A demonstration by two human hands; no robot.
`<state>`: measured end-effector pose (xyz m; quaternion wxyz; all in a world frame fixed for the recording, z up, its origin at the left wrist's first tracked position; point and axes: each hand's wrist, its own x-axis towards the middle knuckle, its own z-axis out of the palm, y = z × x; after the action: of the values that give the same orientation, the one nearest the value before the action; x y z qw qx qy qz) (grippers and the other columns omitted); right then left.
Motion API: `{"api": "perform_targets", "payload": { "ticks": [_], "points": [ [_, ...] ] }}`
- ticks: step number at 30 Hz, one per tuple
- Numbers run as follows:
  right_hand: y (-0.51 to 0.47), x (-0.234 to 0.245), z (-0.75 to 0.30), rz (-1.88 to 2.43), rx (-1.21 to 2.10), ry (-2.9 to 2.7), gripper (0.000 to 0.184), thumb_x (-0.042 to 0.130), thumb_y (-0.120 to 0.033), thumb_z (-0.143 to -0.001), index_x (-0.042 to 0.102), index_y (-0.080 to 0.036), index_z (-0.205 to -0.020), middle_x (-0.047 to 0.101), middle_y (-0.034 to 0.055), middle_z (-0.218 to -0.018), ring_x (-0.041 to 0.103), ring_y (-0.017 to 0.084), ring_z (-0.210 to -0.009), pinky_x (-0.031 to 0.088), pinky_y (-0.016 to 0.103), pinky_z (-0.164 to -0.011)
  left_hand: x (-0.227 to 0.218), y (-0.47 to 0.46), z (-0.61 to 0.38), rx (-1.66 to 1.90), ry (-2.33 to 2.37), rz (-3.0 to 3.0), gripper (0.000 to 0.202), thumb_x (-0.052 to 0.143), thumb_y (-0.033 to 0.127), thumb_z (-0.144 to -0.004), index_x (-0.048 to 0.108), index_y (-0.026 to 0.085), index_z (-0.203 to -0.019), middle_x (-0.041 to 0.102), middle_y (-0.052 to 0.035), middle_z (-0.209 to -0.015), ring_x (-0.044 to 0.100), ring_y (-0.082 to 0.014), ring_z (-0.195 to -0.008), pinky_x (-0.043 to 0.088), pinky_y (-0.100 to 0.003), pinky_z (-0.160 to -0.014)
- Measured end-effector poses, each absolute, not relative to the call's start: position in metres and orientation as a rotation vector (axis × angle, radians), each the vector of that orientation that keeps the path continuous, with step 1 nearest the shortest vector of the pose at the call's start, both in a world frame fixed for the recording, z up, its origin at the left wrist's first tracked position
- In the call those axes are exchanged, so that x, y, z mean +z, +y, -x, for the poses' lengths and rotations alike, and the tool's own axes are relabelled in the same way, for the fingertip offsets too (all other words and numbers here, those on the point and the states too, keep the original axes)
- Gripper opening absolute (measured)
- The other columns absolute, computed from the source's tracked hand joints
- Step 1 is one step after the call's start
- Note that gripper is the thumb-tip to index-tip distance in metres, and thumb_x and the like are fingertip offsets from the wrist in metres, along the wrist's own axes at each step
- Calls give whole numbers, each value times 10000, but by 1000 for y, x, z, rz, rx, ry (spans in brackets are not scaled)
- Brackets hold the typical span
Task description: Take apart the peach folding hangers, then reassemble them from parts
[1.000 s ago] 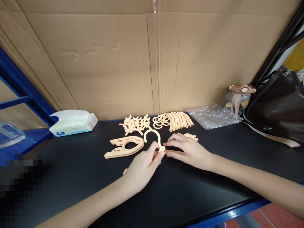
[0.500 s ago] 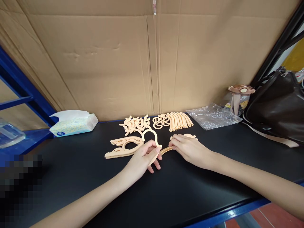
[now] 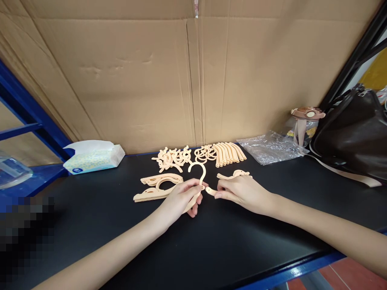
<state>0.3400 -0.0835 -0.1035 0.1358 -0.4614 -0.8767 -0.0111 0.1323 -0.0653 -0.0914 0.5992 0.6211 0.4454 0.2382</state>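
Note:
My left hand (image 3: 181, 197) is closed on a cream hanger hook (image 3: 203, 173) joined to a curved arm, the hook standing up above the fingers. In my right hand (image 3: 246, 191) is a separate curved hanger arm (image 3: 211, 192), pinched between thumb and fingers. Its holed end points left, close to the base of the hook; a small gap seems to lie between them. Just behind my right hand lies a cream hanger piece (image 3: 237, 173), partly hidden. To the left of my left hand rest folded cream hangers (image 3: 148, 196), stacked flat.
Along the back are a heap of cream parts (image 3: 171, 159), a pile of hooks (image 3: 205, 153) and a row of hanger arms (image 3: 229, 154). A tissue pack (image 3: 93, 158) sits left; a clear plastic bag (image 3: 269, 149), a bottle (image 3: 306, 121) and a dark bag (image 3: 350, 133) are right.
The hook in my left hand has turned and shifted right. The arm in my right hand has been turned, so its holed end now faces the hook.

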Motion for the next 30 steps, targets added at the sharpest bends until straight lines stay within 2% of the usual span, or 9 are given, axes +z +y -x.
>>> {"api": "perform_targets", "payload": {
  "ticks": [3,9,14,21,26,30],
  "points": [
    [-85,-105,-340,1311,-56,-2546,512,322,-552,-937,585,-189,-690,588,-10,-615,528,101,-527,262,225,-499,-92,-66,-132,538,1065,-1485,301,456,412,-849,594,145,-866,471,61,-544,441,-60,-407,407,-206,-477],
    [-85,-108,-339,1283,-155,-2534,540,336,-556,-934,563,-175,-625,590,-11,-541,520,92,-472,221,227,-480,-92,-65,-130,478,1080,-1568,434,448,483,-845,650,128,-995,457,66,-480,424,-77,-395,388,-233,-512],
    [-82,-112,-340,1217,-277,-2531,522,352,-541,-937,569,-169,-641,625,2,-588,578,111,-537,259,239,-517,-85,-68,-130,426,1114,-1546,410,467,451,-825,666,144,-1009,543,37,-581,462,-76,-402,365,-219,-490],
    [-80,-113,-342,1170,-422,-2514,506,367,-535,-930,594,-158,-679,654,38,-664,609,145,-601,311,266,-568,-84,-67,-126,432,1073,-1507,356,518,458,-816,689,166,-926,607,14,-751,480,-52,-404,396,-205,-481],
    [-80,-111,-342,1148,-472,-2507,503,366,-537,-930,590,-160,-685,642,39,-692,585,143,-610,307,277,-565,-86,-64,-121,395,989,-1479,327,547,441,-833,701,189,-973,569,18,-602,570,-119,-567,439,-194,-516],
    [-82,-111,-340,1110,-482,-2506,500,372,-533,-931,566,-162,-657,602,13,-639,565,130,-601,296,275,-565,-88,-64,-119,371,947,-1461,320,580,440,-828,686,195,-1005,660,-40,-879,652,-176,-796,472,-198,-548]
  ]
}}
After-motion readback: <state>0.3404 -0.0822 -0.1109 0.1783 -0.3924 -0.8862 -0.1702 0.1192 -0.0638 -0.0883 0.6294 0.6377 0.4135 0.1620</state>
